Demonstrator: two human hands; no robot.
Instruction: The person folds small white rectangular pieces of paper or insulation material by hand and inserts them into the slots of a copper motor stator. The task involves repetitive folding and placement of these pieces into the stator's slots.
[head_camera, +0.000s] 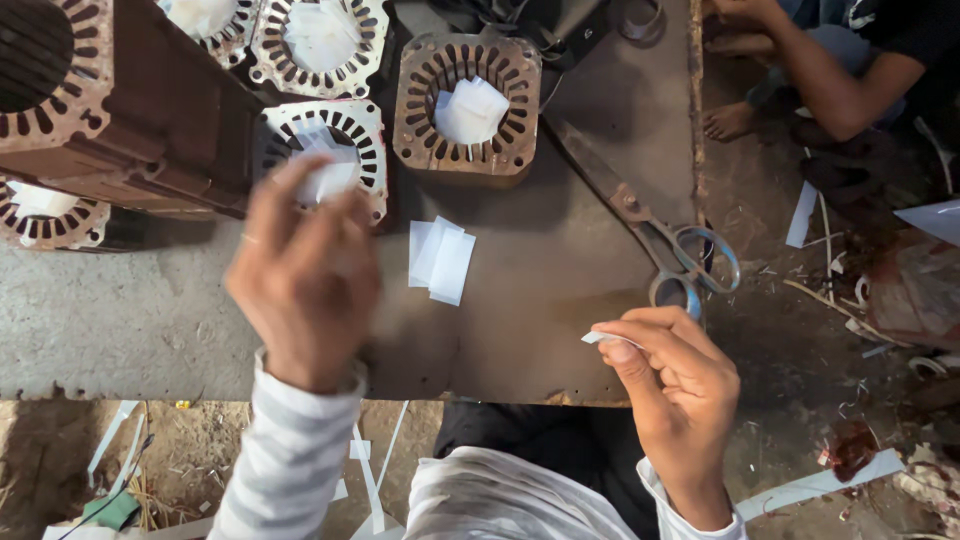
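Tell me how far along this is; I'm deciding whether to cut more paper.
Done, by the look of it: several slotted metal cores already have white paper pieces sitting in their middles. In hand: the right hand pinches a small paper slip, while the blurred left hand is raised over another core. Left: a small paper stack lies unused beside the scissors.

Left hand (300, 275) blurred; its grip unclear.

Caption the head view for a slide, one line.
Right hand pinches a white paper slip while the blurred left hand reaches toward slotted stator cores; scissors lie alongside.
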